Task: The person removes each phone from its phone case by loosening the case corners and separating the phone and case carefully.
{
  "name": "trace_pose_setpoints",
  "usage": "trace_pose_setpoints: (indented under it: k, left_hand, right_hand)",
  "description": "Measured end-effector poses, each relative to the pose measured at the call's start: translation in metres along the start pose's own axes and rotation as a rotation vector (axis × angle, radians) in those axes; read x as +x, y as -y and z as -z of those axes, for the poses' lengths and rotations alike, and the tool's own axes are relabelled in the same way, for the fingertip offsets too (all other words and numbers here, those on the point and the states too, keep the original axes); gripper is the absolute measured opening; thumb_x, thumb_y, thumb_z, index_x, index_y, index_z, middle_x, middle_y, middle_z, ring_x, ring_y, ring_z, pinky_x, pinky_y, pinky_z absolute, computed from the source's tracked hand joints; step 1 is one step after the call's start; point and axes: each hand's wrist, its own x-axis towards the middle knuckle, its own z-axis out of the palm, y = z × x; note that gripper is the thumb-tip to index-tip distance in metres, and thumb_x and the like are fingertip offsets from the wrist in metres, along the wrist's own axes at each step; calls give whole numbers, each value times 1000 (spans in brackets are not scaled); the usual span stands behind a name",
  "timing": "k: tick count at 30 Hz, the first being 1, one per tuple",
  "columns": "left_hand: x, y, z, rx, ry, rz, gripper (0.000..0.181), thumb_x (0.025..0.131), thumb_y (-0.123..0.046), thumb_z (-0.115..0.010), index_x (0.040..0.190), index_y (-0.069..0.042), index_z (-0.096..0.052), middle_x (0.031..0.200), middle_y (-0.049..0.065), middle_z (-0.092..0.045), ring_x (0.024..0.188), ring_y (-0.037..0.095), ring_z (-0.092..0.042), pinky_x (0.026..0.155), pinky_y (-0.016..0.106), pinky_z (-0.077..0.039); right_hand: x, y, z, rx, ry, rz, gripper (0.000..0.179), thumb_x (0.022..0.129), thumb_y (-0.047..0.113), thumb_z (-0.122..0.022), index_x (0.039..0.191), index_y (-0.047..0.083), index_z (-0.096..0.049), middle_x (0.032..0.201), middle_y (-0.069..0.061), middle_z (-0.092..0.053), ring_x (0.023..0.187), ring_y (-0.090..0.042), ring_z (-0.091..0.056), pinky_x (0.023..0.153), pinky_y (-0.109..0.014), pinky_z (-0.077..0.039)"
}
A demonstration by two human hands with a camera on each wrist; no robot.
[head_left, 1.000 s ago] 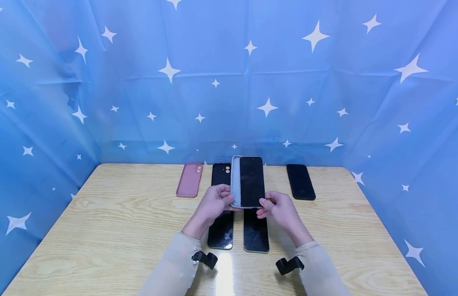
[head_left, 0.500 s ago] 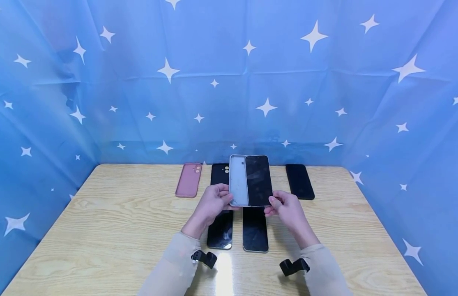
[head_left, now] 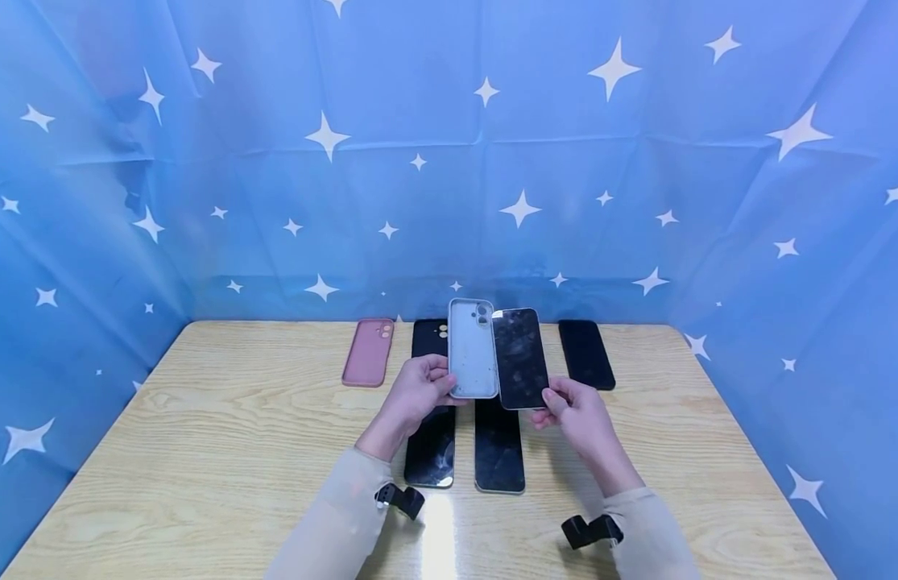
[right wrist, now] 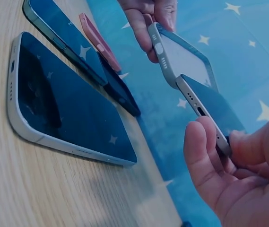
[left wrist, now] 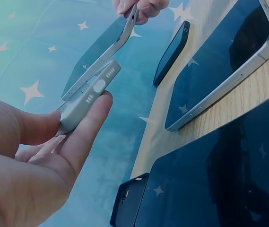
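My left hand (head_left: 418, 396) pinches the lower left corner of a pale grey-blue phone case (head_left: 472, 354), held above the table with its hollow side facing me. The case's side cutouts show in the left wrist view. At its right, my right hand (head_left: 577, 411) grips the lower right corner of a phone (head_left: 521, 358) with a dark screen, thumb on the front and fingers behind. The phone is tilted slightly, its left edge close against the case's right edge. Beneath them on the table lie two dark-screened phones, one at left (head_left: 430, 451) and one at right (head_left: 499, 455).
A pink phone case (head_left: 369, 353) lies at the back left of the wooden table (head_left: 238, 451). Beside it is a black case (head_left: 428, 338), partly hidden by my left hand. At the back right lies a black phone-shaped thing (head_left: 587, 354). A starry blue curtain (head_left: 391, 185) stands behind.
My right hand has moved right with the phone, which lay over the case before and now sits beside it. More of the case's inside shows, including the camera opening. My left hand has barely moved.
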Motion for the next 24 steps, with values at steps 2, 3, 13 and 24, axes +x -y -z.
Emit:
trace_pose_setpoints:
  k: [2, 3, 13, 24]
  left_hand:
    - [1, 0, 0, 8, -3, -1, 23, 103, 12, -48, 123, 17, -57, 116, 34, -68, 105, 38, -72, 85, 48, -62]
    - [1, 0, 0, 10, -3, -1, 22, 103, 12, -48, 123, 18, -57, 116, 35, -68, 105, 39, -72, 85, 48, -62]
    - [7, -1, 2, 74, -15, 21, 23, 104, 9, -49, 124, 15, -59, 117, 31, -70, 106, 38, -72, 85, 46, -62]
    - [15, 0, 2, 123, -22, 60, 22, 105, 6, -49, 124, 14, -58, 117, 28, -70, 102, 33, -73, 88, 48, -61]
  right_hand:
    - [-1, 0, 2, -1, 5, -13, 31, 108, -1, -45, 133, -18, -52, 95, -26, -70, 70, -16, -72, 72, -26, -62]
    - [-2, -1, 3, -1, 4, -23, 34, 108, -1, -45, 137, -18, -49, 98, -28, -69, 71, -17, -72, 73, -26, -62]
    - [-8, -3, 13, -47, -21, -30, 19, 108, -1, -47, 113, -15, -57, 90, -21, -69, 71, -18, -72, 72, -23, -60]
    - [-20, -6, 24, -86, -18, -45, 22, 107, -2, -48, 120, -17, -56, 85, -15, -70, 68, -14, -69, 71, -21, -59]
